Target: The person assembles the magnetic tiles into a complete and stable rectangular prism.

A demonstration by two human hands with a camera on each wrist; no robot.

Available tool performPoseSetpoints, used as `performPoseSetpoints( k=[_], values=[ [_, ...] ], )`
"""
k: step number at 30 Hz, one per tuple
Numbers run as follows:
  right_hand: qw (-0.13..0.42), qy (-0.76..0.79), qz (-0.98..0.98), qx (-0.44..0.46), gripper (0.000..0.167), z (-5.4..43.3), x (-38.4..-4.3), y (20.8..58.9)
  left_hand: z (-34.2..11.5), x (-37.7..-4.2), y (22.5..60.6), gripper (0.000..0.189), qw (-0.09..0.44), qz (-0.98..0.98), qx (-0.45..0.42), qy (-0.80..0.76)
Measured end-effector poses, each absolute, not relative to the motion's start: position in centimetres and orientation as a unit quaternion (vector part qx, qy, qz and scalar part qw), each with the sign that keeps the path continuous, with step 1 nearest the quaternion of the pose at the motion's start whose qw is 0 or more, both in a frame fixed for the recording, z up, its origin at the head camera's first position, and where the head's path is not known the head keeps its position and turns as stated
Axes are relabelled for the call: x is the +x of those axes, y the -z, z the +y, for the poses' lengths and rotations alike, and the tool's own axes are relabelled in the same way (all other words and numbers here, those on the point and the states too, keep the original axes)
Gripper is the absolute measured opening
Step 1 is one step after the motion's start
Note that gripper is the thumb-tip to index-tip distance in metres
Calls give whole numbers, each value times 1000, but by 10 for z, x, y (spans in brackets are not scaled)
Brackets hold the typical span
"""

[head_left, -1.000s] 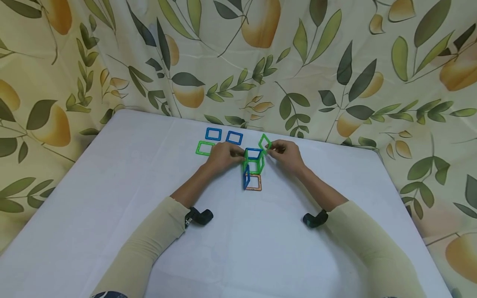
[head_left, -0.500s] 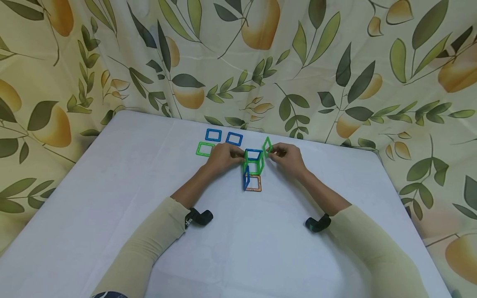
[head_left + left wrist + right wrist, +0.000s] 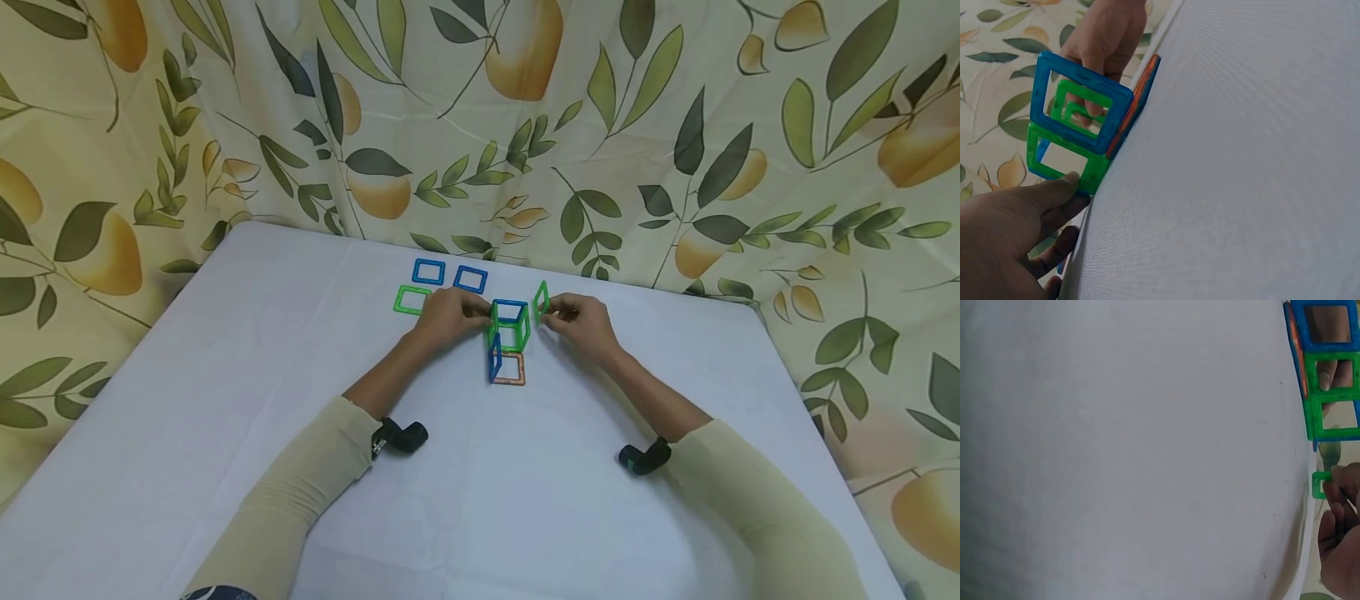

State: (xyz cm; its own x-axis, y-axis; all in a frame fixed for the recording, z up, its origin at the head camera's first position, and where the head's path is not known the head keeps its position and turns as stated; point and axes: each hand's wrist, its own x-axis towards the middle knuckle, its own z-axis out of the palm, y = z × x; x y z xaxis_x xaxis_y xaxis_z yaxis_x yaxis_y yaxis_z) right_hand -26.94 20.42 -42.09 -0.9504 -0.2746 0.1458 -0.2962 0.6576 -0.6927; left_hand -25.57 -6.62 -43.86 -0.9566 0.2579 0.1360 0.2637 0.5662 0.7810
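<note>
Right hand: fingers clamped on loose green frame, now nearly edge-on in head view, just right of green-and-blue structure, gap between; second ago, frame tilted diamond-wise at structure's corner. Left hand unmoved, fingers pinching structure's left green side. Structure stands unchanged on bench.

Smooth, glossy-looking plastic is seen in the frames; matt cloth in the table cover, backdrop and sleeves.
</note>
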Motion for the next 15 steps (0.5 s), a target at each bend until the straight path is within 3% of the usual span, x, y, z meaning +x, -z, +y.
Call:
performPoseSetpoints(
  k=[15],
  values=[
    [0, -393, -907, 150, 17, 203, -253, 417, -65, -255, 436, 23, 5, -888, -147, 435]
  ],
)
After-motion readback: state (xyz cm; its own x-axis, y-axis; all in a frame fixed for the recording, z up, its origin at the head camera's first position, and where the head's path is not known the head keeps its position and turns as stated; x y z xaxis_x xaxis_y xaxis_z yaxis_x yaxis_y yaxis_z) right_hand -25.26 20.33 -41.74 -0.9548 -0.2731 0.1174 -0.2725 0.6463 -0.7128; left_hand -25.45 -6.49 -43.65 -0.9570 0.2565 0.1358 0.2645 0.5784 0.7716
